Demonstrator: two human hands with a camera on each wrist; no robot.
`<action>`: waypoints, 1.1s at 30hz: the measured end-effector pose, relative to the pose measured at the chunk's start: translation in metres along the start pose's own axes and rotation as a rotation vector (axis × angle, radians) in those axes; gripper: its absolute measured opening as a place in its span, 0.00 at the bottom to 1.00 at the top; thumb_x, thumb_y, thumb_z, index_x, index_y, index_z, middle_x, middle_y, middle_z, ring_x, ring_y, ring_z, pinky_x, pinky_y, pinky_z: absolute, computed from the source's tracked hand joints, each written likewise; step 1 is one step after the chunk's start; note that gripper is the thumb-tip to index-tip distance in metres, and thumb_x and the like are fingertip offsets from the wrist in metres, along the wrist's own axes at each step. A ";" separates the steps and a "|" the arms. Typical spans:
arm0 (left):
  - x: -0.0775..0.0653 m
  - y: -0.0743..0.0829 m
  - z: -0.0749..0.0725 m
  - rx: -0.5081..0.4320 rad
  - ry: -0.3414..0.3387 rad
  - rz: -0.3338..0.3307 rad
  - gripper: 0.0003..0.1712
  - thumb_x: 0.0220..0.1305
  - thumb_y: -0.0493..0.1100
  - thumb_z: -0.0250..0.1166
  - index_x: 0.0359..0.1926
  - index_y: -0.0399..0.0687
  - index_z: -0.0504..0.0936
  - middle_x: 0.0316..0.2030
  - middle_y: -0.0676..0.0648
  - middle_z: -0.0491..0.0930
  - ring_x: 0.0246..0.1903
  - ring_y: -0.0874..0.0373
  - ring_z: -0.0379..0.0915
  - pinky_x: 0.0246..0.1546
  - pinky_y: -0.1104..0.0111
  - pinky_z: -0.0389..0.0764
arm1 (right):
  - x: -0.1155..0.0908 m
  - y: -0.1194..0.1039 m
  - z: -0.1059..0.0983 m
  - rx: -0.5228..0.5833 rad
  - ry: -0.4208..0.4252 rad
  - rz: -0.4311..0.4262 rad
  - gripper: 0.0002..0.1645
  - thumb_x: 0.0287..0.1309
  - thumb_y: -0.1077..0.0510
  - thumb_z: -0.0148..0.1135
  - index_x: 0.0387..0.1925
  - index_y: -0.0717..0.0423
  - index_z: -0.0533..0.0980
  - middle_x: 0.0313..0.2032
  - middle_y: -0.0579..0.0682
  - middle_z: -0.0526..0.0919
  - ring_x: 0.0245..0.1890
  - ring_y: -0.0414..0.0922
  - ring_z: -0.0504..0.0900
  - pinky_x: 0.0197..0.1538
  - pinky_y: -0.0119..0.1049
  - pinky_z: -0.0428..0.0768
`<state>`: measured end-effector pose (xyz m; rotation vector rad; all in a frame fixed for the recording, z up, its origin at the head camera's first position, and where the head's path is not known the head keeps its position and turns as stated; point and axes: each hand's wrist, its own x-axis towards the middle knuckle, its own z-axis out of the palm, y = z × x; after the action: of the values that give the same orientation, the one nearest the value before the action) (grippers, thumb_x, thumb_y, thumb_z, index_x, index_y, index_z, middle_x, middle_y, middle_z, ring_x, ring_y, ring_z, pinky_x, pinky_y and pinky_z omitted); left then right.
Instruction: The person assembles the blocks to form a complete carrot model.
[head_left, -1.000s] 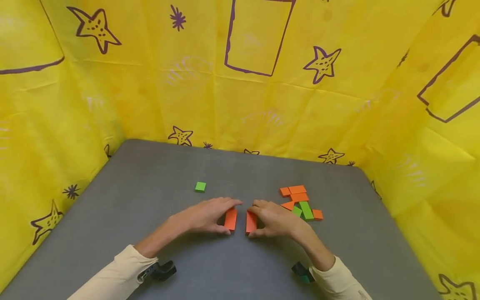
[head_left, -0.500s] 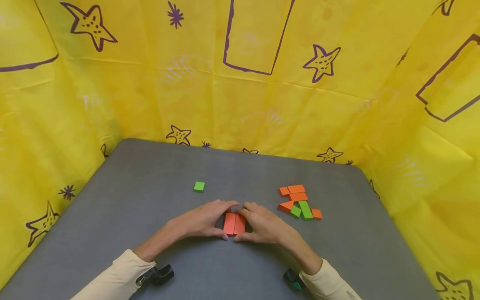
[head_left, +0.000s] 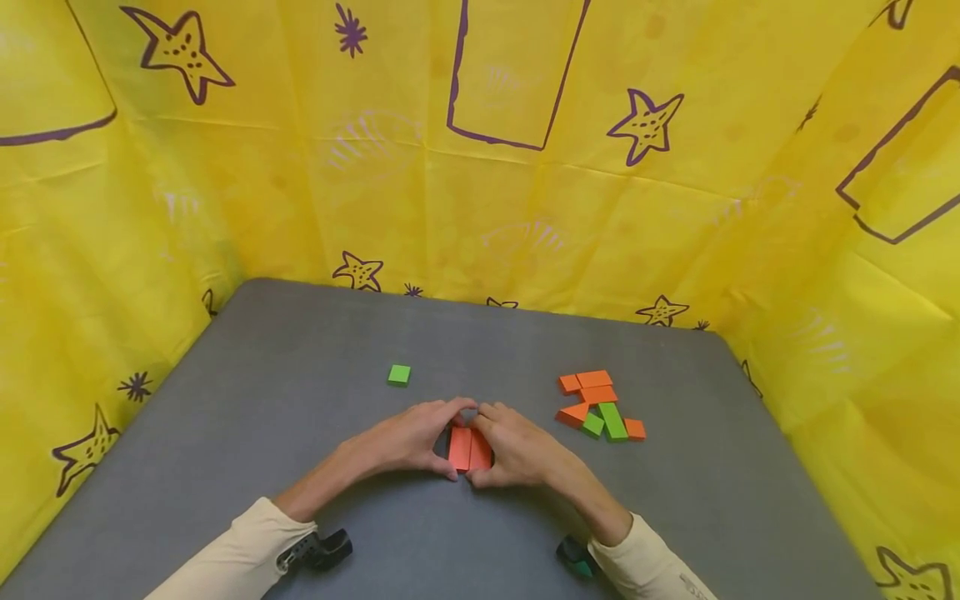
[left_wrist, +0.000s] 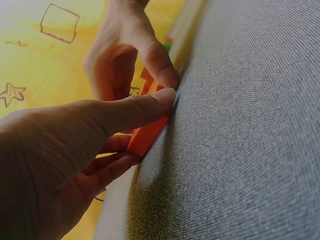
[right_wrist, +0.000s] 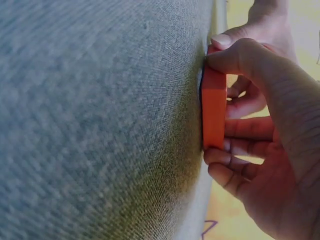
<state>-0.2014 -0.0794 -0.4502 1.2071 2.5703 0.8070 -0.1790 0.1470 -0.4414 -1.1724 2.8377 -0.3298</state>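
Two orange rectangular blocks lie flat side by side on the grey table in the head view, their long sides touching. My left hand (head_left: 415, 435) holds the left orange block (head_left: 458, 450) by its ends, thumb at the near end and fingers at the far end. On the other side, my right hand (head_left: 519, 446) grips the right orange block (head_left: 481, 451) the same way. The thumbs almost meet in the left wrist view, where part of an orange block (left_wrist: 145, 137) shows beneath my thumb. In the right wrist view, the orange block (right_wrist: 214, 110) rests on the table between thumb and fingers.
A small green square block (head_left: 399, 375) lies alone beyond my left hand. Right of my right hand is a loose group: several orange blocks (head_left: 597, 395), a long green block (head_left: 612, 422) and a small green block (head_left: 592, 425). Yellow cloth (head_left: 480, 217) walls the grey table (head_left: 315, 333).
The two orange blocks were apart a second ago. My right hand brought its block left against the other one, closing the gap. Over the last half second almost nothing has moved.
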 end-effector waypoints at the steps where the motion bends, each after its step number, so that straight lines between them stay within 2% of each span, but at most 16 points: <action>1: 0.000 0.000 0.000 -0.004 0.001 -0.001 0.56 0.49 0.53 0.85 0.74 0.46 0.66 0.54 0.50 0.84 0.56 0.56 0.80 0.63 0.56 0.81 | 0.000 0.000 0.000 -0.001 0.001 0.001 0.32 0.49 0.44 0.75 0.54 0.55 0.81 0.43 0.44 0.80 0.41 0.39 0.72 0.41 0.26 0.72; 7: -0.001 -0.001 -0.001 -0.001 -0.002 0.006 0.55 0.49 0.52 0.85 0.74 0.45 0.66 0.54 0.50 0.83 0.55 0.57 0.79 0.61 0.58 0.82 | 0.001 -0.001 -0.001 0.022 -0.029 0.017 0.33 0.52 0.43 0.75 0.56 0.56 0.79 0.44 0.45 0.78 0.42 0.40 0.72 0.42 0.27 0.73; 12: -0.001 0.001 -0.002 0.013 -0.023 0.008 0.55 0.52 0.55 0.83 0.75 0.48 0.65 0.56 0.51 0.81 0.56 0.58 0.77 0.61 0.59 0.82 | -0.006 0.004 -0.017 0.101 -0.140 0.085 0.42 0.57 0.37 0.77 0.64 0.57 0.76 0.44 0.47 0.74 0.42 0.40 0.70 0.42 0.29 0.73; 14: -0.001 0.000 -0.002 0.011 -0.036 0.009 0.57 0.51 0.57 0.83 0.76 0.49 0.64 0.59 0.51 0.80 0.58 0.58 0.75 0.63 0.58 0.81 | -0.012 0.009 -0.027 0.114 -0.147 0.116 0.44 0.59 0.36 0.75 0.67 0.56 0.74 0.45 0.48 0.76 0.42 0.41 0.72 0.43 0.31 0.75; 17: -0.003 -0.001 -0.005 0.030 -0.045 0.037 0.58 0.51 0.61 0.82 0.78 0.51 0.64 0.65 0.51 0.77 0.64 0.56 0.72 0.66 0.57 0.78 | -0.022 0.023 -0.046 0.130 -0.077 0.176 0.38 0.65 0.41 0.71 0.66 0.59 0.75 0.50 0.54 0.79 0.45 0.46 0.79 0.49 0.39 0.82; 20: -0.005 -0.001 -0.009 0.085 -0.040 0.133 0.50 0.55 0.61 0.79 0.75 0.51 0.71 0.67 0.49 0.75 0.67 0.54 0.71 0.68 0.57 0.78 | -0.035 0.046 -0.070 0.125 0.020 0.286 0.28 0.69 0.46 0.68 0.59 0.62 0.78 0.53 0.59 0.80 0.48 0.52 0.82 0.53 0.49 0.83; 22: -0.005 0.001 -0.013 0.129 -0.041 0.220 0.41 0.59 0.59 0.77 0.70 0.52 0.77 0.66 0.49 0.76 0.66 0.54 0.72 0.67 0.59 0.78 | -0.043 0.064 -0.084 0.114 0.039 0.389 0.23 0.71 0.48 0.65 0.53 0.63 0.79 0.51 0.61 0.81 0.45 0.53 0.82 0.51 0.51 0.83; 24: -0.005 0.003 -0.015 0.176 -0.063 0.305 0.32 0.64 0.57 0.74 0.66 0.54 0.81 0.64 0.49 0.78 0.65 0.54 0.73 0.66 0.60 0.79 | -0.051 0.081 -0.095 0.103 -0.005 0.491 0.21 0.73 0.49 0.63 0.51 0.64 0.78 0.50 0.62 0.81 0.44 0.53 0.81 0.50 0.52 0.82; 27: -0.001 0.007 -0.016 0.234 -0.121 0.383 0.25 0.69 0.58 0.70 0.62 0.56 0.84 0.62 0.50 0.80 0.64 0.54 0.73 0.65 0.63 0.79 | -0.059 0.101 -0.104 0.118 -0.154 0.600 0.22 0.73 0.48 0.62 0.50 0.66 0.75 0.48 0.62 0.81 0.42 0.52 0.79 0.47 0.51 0.82; 30: 0.002 0.009 -0.015 0.269 -0.162 0.400 0.22 0.70 0.59 0.68 0.60 0.58 0.87 0.60 0.50 0.81 0.63 0.55 0.72 0.64 0.65 0.79 | -0.062 0.112 -0.106 0.167 -0.271 0.680 0.22 0.71 0.46 0.63 0.48 0.63 0.74 0.44 0.58 0.81 0.41 0.52 0.78 0.44 0.48 0.78; 33: 0.004 0.008 -0.015 0.277 -0.170 0.394 0.20 0.69 0.58 0.69 0.57 0.58 0.88 0.57 0.52 0.83 0.61 0.56 0.72 0.62 0.68 0.80 | -0.061 0.119 -0.102 0.193 -0.288 0.737 0.22 0.69 0.44 0.65 0.43 0.60 0.73 0.38 0.54 0.77 0.39 0.51 0.75 0.41 0.44 0.73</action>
<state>-0.2045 -0.0776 -0.4332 1.8170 2.3932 0.3904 -0.2310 0.2894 -0.3699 -0.0874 2.6607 -0.3347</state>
